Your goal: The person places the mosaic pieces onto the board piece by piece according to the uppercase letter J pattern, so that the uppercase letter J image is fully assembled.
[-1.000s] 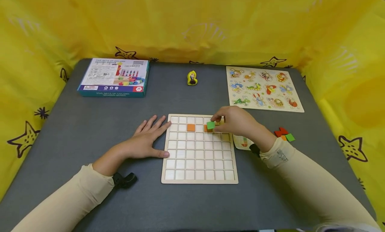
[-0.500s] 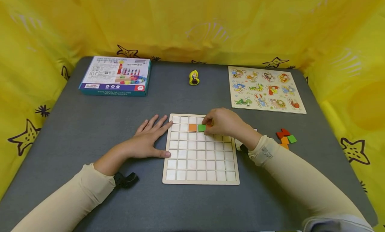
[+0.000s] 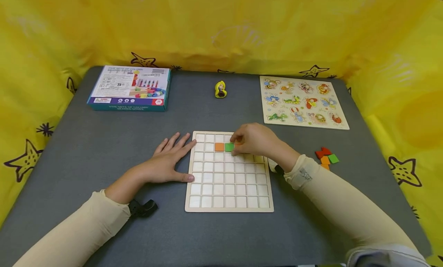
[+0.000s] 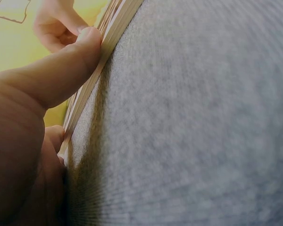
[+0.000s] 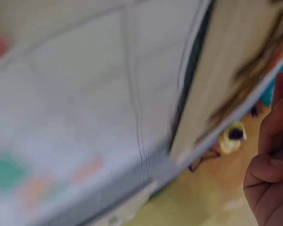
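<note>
A wooden grid board (image 3: 230,210) lies flat on the grey table. My left hand (image 3: 166,165) has its fingers spread, with fingertips and thumb against the board's left edge; the thumb (image 4: 61,70) shows on that edge in the left wrist view. An orange square tile (image 3: 219,147) sits in the second row from the far side. In the cell just right of it is a green square tile (image 3: 228,147), pinched at its right side by my right hand (image 3: 259,142). Another orange tile (image 3: 238,145) is mostly hidden behind those fingers.
Several red, orange and green pieces (image 3: 325,158) lie right of the board. A pale card (image 3: 272,165) is partly under my right wrist. Farther back are a boxed bead set (image 3: 129,88), a small yellow figure (image 3: 220,89) and an insect puzzle board (image 3: 304,101).
My right hand has moved left with the green tile, from above the right-hand orange tile down into the cell between the two orange tiles. My left hand has stayed at the board's edge.
</note>
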`<state>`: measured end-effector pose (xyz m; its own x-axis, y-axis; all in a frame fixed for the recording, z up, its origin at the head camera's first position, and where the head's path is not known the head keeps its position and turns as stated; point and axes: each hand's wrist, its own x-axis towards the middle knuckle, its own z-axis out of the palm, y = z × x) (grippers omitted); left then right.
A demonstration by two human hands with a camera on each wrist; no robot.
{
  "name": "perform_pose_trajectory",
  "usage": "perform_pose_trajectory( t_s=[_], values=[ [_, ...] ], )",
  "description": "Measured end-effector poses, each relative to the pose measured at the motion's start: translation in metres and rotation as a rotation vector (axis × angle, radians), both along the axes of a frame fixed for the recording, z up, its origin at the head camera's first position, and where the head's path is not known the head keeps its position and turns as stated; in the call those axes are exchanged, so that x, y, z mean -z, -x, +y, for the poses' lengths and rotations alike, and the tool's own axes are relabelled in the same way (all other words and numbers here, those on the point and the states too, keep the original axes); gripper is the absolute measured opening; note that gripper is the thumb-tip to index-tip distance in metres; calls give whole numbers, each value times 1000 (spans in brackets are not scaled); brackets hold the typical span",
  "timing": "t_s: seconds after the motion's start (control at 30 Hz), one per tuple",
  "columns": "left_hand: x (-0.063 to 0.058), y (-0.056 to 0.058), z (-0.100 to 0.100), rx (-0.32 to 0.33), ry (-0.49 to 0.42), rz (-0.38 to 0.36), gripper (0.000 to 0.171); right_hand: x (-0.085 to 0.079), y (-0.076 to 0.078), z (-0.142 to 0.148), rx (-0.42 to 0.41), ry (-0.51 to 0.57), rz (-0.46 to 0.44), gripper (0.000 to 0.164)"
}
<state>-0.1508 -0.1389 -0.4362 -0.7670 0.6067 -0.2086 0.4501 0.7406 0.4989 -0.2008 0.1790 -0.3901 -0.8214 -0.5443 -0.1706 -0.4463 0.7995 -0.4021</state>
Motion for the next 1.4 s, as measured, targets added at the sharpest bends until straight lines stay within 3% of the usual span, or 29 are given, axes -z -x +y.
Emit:
perform_pose_trajectory(
  t_s=[0.17,0.4,0.6,0.77,0.87,1.13,1.4],
  values=[
    [1,-4,-5,-18,-9,4,110,-15,-5,30,46,52,7,33],
    [1,-4,-7,-18,-4,0,110,-31,-19,124,237,85,-15,39],
    [2,-3,-7,-26,18,-11,111,-25,-28,204,359,-41,-99,57],
    [0,-3,-7,-27,23,-10,112,-9,-36,254,365,-79,-160,61],
    [0,-3,-6,-25,21,-10,111,-3,-41,268,363,-65,-163,57],
    [-1,0,-4,-20,23,-9,111,1,-48,270,385,-46,-130,44],
    [0,1,-1,-12,25,-20,111,5,-58,274,398,-63,-125,48]
  ],
)
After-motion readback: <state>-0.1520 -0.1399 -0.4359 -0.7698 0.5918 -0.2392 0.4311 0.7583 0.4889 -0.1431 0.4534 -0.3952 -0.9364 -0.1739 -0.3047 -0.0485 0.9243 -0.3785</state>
